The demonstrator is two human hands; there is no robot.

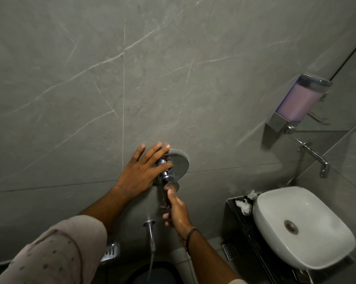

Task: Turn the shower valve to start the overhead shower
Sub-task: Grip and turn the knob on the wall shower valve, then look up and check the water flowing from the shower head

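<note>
A bathroom, small and tiled throughout. Large grey stone-look wall tiles [91, 78] with pale veins and thin grout lines. Chrome shower valve [171, 171] on a round plate set into the wall, with a chrome spout [150, 232] below it running a thin stream. White vessel basin [302, 226] on a dark worktop [240, 224], served by a wall-mounted chrome tap [314, 156]. Wall soap dispenser [298, 103] filled with pinkish liquid. Metal drain grate [228, 251] in the floor.
</note>
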